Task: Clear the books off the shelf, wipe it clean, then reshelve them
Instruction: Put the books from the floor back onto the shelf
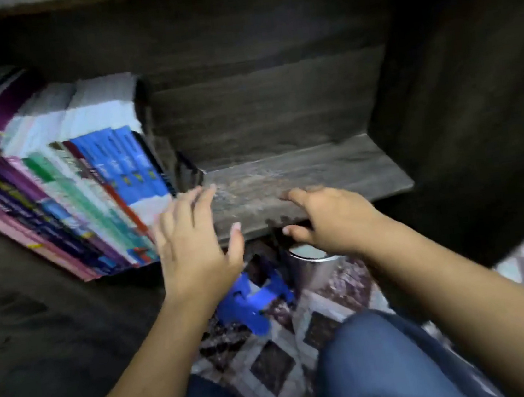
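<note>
A row of colourful books (64, 186) stands on the left part of a dark wooden shelf (333, 173), spines toward me, leaning left. The right part of the shelf board is bare and looks dusty. My left hand (193, 243) hovers with fingers spread just right of the last blue-and-white book, at the shelf's front edge, holding nothing. My right hand (326, 220) rests on the front edge of the bare board, fingers on top and thumb below it.
Below the shelf lie a blue plastic object (253, 301) and a round metal container (311, 264) on a patterned floor covering (274, 361). My knees in blue jeans (373, 366) are at the bottom. A dark side panel (473, 106) closes the shelf on the right.
</note>
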The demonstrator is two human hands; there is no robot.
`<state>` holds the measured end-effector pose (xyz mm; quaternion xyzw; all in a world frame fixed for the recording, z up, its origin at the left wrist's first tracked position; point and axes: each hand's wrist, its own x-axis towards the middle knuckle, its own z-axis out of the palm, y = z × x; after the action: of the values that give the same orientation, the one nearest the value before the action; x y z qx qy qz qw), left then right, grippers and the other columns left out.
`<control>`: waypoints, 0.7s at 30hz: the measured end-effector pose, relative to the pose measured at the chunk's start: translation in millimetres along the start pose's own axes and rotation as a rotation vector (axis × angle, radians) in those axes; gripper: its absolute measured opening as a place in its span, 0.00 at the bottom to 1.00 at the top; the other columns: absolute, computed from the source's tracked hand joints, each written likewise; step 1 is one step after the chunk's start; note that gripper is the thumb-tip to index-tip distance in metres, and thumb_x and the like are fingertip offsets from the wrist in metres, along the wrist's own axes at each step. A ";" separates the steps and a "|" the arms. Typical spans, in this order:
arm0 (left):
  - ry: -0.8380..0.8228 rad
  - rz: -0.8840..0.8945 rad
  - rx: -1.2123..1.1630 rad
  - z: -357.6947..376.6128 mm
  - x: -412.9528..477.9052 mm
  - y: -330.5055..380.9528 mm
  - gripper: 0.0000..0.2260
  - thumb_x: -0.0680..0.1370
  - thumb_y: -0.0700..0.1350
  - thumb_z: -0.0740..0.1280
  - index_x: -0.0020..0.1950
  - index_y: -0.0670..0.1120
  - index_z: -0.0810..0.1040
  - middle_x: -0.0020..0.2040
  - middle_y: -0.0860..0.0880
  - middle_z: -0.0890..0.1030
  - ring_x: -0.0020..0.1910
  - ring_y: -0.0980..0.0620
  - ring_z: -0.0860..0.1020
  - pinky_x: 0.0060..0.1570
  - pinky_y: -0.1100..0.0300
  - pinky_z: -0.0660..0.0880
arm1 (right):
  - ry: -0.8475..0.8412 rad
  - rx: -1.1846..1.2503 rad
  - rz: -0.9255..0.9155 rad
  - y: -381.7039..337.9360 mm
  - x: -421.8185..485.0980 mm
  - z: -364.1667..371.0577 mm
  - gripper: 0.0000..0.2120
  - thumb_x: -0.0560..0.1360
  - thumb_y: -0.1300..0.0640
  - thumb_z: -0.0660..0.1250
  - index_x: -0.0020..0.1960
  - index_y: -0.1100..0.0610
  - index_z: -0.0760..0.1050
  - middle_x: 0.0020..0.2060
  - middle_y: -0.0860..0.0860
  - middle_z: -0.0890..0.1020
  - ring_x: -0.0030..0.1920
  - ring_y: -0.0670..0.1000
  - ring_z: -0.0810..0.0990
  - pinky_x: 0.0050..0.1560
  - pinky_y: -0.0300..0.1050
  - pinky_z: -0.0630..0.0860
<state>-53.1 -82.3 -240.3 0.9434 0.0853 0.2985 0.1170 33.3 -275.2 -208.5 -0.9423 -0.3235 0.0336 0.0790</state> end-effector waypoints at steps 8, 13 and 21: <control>-0.628 0.516 -0.043 45.8 -8.8 140.2 0.21 0.71 0.57 0.57 0.57 0.50 0.80 0.54 0.49 0.80 0.55 0.44 0.78 0.55 0.48 0.74 | -0.122 0.127 0.373 135.2 -195.8 53.9 0.26 0.76 0.44 0.64 0.72 0.46 0.65 0.62 0.53 0.78 0.62 0.56 0.77 0.59 0.50 0.74; -0.746 0.931 0.012 84.5 -20.1 244.6 0.15 0.79 0.54 0.60 0.63 0.53 0.75 0.59 0.51 0.75 0.61 0.49 0.73 0.59 0.51 0.70 | -0.329 0.211 0.667 185.3 -289.7 128.0 0.23 0.78 0.46 0.63 0.70 0.50 0.67 0.62 0.55 0.77 0.61 0.57 0.76 0.56 0.48 0.74; -0.348 1.502 0.103 172.8 -60.7 326.1 0.07 0.74 0.37 0.62 0.38 0.43 0.78 0.36 0.45 0.76 0.40 0.44 0.75 0.50 0.50 0.74 | -0.361 0.282 0.836 233.6 -309.4 210.7 0.24 0.78 0.47 0.63 0.72 0.51 0.66 0.63 0.54 0.74 0.61 0.57 0.75 0.55 0.51 0.76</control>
<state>28.4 -438.0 -322.0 0.7858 -0.5834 0.1409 -0.1494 -93.6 -620.4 -452.2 -0.9508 0.0823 0.2695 0.1286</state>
